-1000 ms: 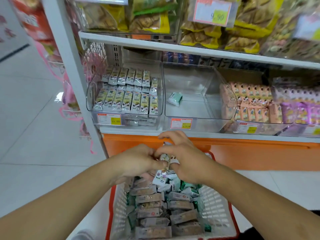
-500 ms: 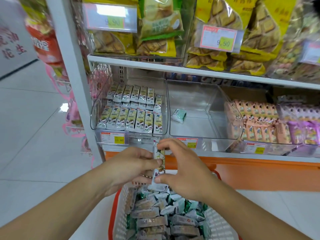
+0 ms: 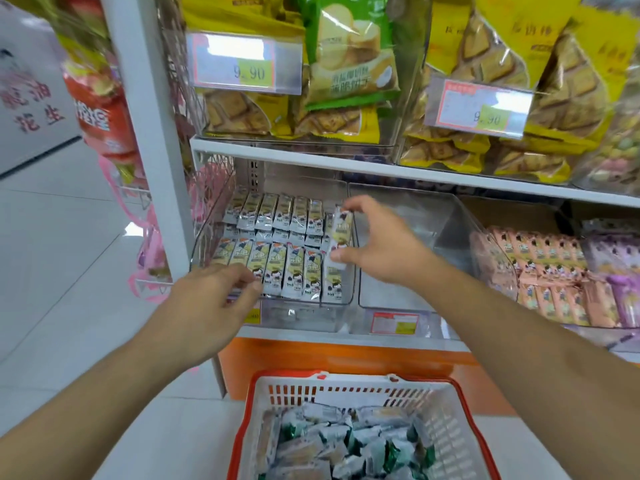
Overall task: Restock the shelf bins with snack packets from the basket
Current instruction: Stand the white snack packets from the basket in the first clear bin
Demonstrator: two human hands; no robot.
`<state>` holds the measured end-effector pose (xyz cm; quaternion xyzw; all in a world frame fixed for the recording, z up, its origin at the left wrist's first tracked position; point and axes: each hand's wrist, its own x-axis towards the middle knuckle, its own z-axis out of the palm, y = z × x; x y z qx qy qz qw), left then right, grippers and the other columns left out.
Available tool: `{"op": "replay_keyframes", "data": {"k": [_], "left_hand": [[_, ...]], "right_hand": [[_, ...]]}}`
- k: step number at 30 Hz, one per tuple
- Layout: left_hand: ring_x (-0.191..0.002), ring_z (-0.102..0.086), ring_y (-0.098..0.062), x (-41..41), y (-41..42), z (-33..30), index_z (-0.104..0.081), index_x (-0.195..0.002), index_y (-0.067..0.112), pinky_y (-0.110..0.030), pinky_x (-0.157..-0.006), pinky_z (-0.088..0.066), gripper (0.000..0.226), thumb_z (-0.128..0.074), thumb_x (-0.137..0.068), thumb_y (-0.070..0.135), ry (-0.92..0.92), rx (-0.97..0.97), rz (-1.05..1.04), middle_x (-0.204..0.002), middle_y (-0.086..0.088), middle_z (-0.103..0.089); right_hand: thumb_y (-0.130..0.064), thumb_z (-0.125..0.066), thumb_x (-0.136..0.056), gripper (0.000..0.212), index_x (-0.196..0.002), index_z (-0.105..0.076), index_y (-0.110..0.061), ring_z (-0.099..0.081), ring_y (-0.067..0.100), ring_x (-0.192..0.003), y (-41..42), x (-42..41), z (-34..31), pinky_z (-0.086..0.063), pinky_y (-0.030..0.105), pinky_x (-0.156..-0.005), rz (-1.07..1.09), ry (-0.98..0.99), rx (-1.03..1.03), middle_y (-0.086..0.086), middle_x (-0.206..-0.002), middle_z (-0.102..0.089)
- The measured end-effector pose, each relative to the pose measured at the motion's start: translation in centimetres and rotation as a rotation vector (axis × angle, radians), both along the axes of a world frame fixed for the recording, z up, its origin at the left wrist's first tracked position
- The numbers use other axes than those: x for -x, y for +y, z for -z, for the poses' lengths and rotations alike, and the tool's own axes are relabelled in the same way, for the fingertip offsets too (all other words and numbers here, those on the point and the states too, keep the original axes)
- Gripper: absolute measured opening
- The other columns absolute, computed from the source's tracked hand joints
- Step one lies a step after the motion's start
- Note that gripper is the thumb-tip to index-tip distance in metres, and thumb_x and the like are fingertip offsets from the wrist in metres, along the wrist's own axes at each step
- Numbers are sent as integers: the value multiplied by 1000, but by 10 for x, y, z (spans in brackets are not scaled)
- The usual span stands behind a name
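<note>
My right hand pinches a small white-and-yellow snack packet end to end, holding it upright over the right side of the left clear bin. That bin holds several rows of matching packets. My left hand hovers at the bin's front left corner with fingers loosely curled over the front row; whether it holds anything is unclear. The red-and-white basket sits on the floor below, filled with mixed packets.
A clear bin right of the filled one shows bare walls beside my right hand. Further right are bins of pink packets and purple packets. Large yellow biscuit bags fill the shelf above. A white upright post stands left.
Both hands rose from the basket to the shelf. My right hand carried the packet up and right to the left bin; my left hand let go of it and moved to the bin's front.
</note>
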<state>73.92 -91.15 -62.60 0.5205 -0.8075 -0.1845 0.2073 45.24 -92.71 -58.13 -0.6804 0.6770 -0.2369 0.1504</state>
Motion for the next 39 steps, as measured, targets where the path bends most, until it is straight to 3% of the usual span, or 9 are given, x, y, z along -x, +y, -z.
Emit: {"op": "replay_keyframes", "data": {"k": [7,12,16,20,23,27,33,36,39], "left_hand": [[-85,-55,-11,1,-8,11,-47,-75,41,-33,-77,-41,29,-40,-102,50,-26,-64,19,-80,11,-58],[-90,-56,-9,3,-10,14,-54,-84,41,-31,-81,-43,26,-39,-103,51,-33,-51,22,-89,15,-62],[-94,-58,-11,5,-8,16,-63,-94,38,-35,-88,-47,31,-37,-102,52,-32,-46,22,-93,15,-65],[-93,-58,-11,7,-6,16,-63,-96,35,-41,-93,-47,37,-32,-101,55,-70,-49,19,-92,16,-65],[-90,-58,-10,7,-6,15,-61,-92,34,-37,-87,-48,34,-34,-102,53,-60,-41,18,-90,15,-64],[-94,-60,-11,10,-1,13,-67,-104,32,-32,-84,-49,29,-42,-103,47,-43,-2,11,-99,14,-65],[-110,-56,-13,20,17,11,-70,-116,24,-31,-96,-47,29,-49,-102,38,-21,131,142,-113,10,-64],[-114,-52,-22,26,28,20,-70,-113,21,-35,-100,-43,26,-50,-103,34,-98,204,201,-112,5,-66],[-117,-48,-28,32,42,37,-72,-107,18,-41,-106,-40,35,-44,-98,37,-231,279,229,-113,0,-69]], "right_hand": [[-52,-88,-76,88,-148,-46,-23,-55,29,-127,-90,9,2,-48,37,-101,-19,296,-121,7,-147,-53],[-55,-88,-76,90,-151,-47,-26,-50,30,-137,-114,11,5,-44,42,-112,-22,361,-194,6,-156,-45],[-52,-82,-84,83,-155,-44,-30,-22,28,-157,-117,11,7,-28,45,-125,-19,365,-260,5,-170,-17],[-52,-76,-89,86,-161,-36,-28,-4,20,-161,-119,11,12,-18,49,-128,-45,408,-247,-5,-173,-17],[-53,-78,-88,93,-163,-31,-26,-14,23,-160,-114,13,14,-22,46,-127,-52,355,-201,-2,-173,-21],[-53,-78,-88,96,-163,-28,-22,-28,28,-154,-83,13,17,-31,41,-124,-21,191,-113,7,-168,-31],[-39,-73,-95,64,-149,-46,-19,-39,18,-138,13,0,26,-34,33,-117,-48,47,169,-2,-143,-49],[-18,-72,-93,41,-130,-54,-20,-50,7,-105,76,-4,45,-42,14,-90,-18,-112,221,-7,-118,-51],[-4,-67,-89,34,-114,-55,-23,-54,11,-85,123,2,94,-43,20,-75,-8,-203,5,-3,-106,-53]]}}
